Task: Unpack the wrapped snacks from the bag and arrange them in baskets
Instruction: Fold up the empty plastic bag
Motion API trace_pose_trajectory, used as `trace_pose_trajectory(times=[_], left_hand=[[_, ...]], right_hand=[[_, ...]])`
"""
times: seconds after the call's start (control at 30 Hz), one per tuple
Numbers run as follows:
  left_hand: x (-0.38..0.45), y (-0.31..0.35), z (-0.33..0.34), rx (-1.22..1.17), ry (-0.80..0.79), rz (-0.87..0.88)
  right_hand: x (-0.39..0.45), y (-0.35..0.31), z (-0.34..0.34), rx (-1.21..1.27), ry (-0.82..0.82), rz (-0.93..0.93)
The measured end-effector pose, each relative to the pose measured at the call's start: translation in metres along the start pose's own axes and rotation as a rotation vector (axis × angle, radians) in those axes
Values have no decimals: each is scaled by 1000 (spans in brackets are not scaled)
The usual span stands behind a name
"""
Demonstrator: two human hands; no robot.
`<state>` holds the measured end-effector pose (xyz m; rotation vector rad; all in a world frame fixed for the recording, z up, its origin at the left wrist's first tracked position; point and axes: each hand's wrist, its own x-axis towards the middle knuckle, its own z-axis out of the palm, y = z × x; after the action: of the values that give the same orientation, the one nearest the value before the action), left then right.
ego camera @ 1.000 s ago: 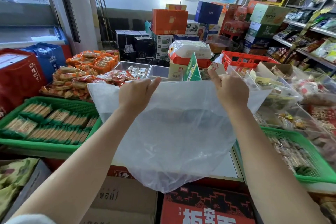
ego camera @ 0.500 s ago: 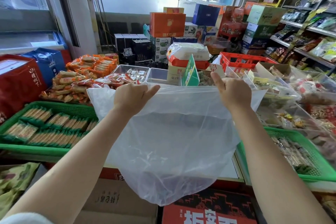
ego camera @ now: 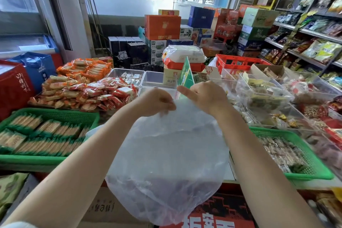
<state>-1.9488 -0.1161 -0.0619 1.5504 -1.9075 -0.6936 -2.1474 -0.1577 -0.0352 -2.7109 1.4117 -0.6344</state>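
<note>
A thin translucent plastic bag [ego camera: 166, 163] hangs in front of me, and nothing shows inside it. My left hand [ego camera: 155, 102] grips its top edge. My right hand [ego camera: 205, 96] grips the same edge close beside it, thumb sticking out to the left. The bag's mouth is gathered between the two hands. A green basket [ego camera: 55, 116] at the left holds rows of wrapped biscuit sticks [ego camera: 37, 137]. Another green basket [ego camera: 312, 168] at the right holds small wrapped snacks [ego camera: 281, 150].
Orange and red snack packs [ego camera: 83, 89] are heaped behind the left basket. Clear bins [ego camera: 157, 79] stand behind my hands, with a green sign card [ego camera: 186, 76]. Cardboard boxes [ego camera: 114, 207] sit below the bag. Stocked shelves [ego camera: 314, 42] line the right wall.
Both hands have come together from wide apart, bunching the bag's spread top edge into the middle. The bag now hangs narrower and lower.
</note>
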Motion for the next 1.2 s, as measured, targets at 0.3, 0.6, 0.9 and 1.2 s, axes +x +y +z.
trace_pose_trajectory(times=[0.3, 0.6, 0.9, 1.2], left_hand=[[-4, -22, -19, 177, 62, -114], [-3, 38, -35, -275, 120, 79], [-16, 31, -50, -362, 220, 4], [-11, -9, -37, -313, 821, -219]], right_hand=[[-6, 30, -23, 275, -189, 145], [-5, -3, -34, 687, -75, 20], [-4, 1, -21, 777, -117, 34], [-4, 22, -20, 384, -318, 223]])
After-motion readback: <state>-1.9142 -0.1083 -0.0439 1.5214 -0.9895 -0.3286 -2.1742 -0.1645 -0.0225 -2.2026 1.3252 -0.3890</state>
